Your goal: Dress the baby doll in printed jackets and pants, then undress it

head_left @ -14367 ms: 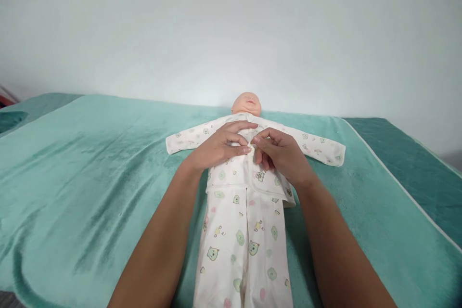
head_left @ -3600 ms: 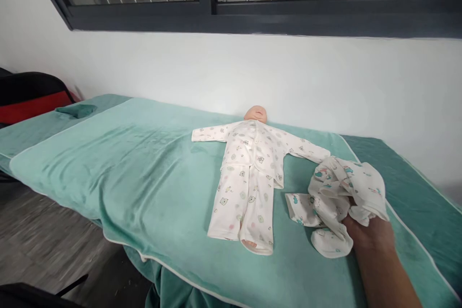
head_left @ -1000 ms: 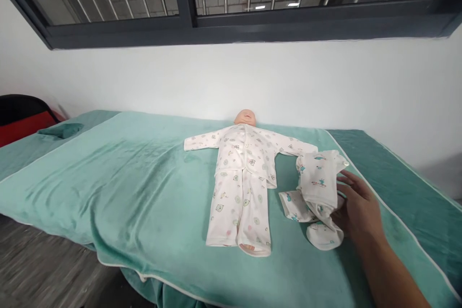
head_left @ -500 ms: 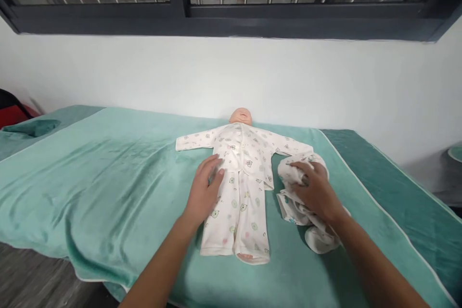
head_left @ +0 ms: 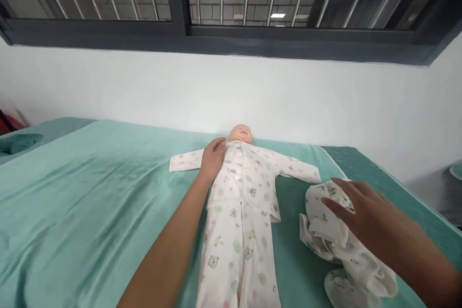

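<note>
A baby doll [head_left: 240, 133] lies on its back on a teal blanket [head_left: 90, 187], dressed in a white printed top and trousers [head_left: 241, 211]. My left hand [head_left: 213, 158] rests flat on the doll's shoulder and upper chest, fingers stretched toward the neck. To the doll's right lies a crumpled second white baby garment [head_left: 339, 245] with teal prints. Over that garment hovers my right hand [head_left: 364, 214], fingers spread and just touching its top; it grips nothing.
The blanket covers a bed pushed against a white wall [head_left: 231, 91] under a barred window [head_left: 231, 0]. A darker teal sheet [head_left: 364, 166] shows at the right edge. At the far left a dark teal fold [head_left: 16, 143] lies on the bed.
I have come closer to the bed. My left hand slid from the doll's waist up to its shoulder. The right hand lifted and opened over the crumpled garment, which now lies lower right.
</note>
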`<state>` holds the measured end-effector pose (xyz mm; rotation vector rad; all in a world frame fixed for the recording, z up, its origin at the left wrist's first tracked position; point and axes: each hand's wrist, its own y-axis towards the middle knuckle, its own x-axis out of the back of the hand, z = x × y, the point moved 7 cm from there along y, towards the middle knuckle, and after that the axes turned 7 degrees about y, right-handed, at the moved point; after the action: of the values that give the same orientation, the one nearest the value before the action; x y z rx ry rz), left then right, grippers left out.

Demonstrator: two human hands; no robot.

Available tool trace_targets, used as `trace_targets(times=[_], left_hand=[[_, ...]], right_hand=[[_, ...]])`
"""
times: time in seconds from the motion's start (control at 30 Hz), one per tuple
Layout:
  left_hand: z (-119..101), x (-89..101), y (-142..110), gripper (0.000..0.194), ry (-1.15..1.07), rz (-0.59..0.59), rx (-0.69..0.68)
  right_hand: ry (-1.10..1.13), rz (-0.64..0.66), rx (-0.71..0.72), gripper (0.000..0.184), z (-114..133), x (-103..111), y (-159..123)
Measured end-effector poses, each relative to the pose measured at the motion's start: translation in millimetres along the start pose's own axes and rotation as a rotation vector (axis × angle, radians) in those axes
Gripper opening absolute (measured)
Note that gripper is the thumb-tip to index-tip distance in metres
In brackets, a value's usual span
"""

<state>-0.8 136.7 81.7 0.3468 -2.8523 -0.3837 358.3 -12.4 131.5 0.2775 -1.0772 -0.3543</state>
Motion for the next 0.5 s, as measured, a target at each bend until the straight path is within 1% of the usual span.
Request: trace_targets(times=[0.03, 0.07, 0.1, 0.13, 0.17, 0.2, 0.23, 0.3, 0.37, 0.43, 0.5], left_hand=[[-6, -7.6, 7, 0.033, 0.004, 0.044, -0.013], [-11, -15.2, 12, 0.031, 0.017, 0.092, -0.023], [-16, -22.4, 15, 0.030, 0.041, 0.143, -0.038], [-21, -28.7, 16, 0.029, 0.078, 0.187, -0.060], [-24, -33.8, 15, 0.029, 0.129, 0.223, -0.091], [-27, -38.0, 14, 0.030, 0.186, 0.251, -0.131], [-29, -41.5, 12, 0.032, 0.238, 0.278, -0.175], [-29, -45.8, 7, 0.036, 0.308, 0.315, -0.242], [-24, -46.1, 5, 0.037, 0.335, 0.316, -0.249], [-19, -44.6, 6, 0.038, 0.359, 0.295, -0.221], [-17, -44.4, 6, 0.039, 0.386, 0.283, -0.212]], right_hand=[[0.024, 0.019, -0.005, 0.053, 20, -5, 8], [0.107, 0.050, 0.014, 0.050, 43, -16, 18], [0.243, 0.102, 0.039, 0.046, 66, -33, 30], [0.392, 0.168, 0.054, 0.043, 89, -55, 41], [0.511, 0.204, 0.051, 0.039, 108, -77, 53], [0.584, 0.186, 0.041, 0.034, 121, -98, 66], [0.626, 0.131, 0.032, 0.028, 130, -115, 78], [0.703, 0.053, 0.022, 0.021, 138, -144, 95], [0.799, 0.038, -0.005, 0.017, 135, -163, 102], [0.874, 0.035, -0.043, 0.015, 128, -171, 102], [0.915, 0.033, -0.076, 0.015, 120, -172, 98]])
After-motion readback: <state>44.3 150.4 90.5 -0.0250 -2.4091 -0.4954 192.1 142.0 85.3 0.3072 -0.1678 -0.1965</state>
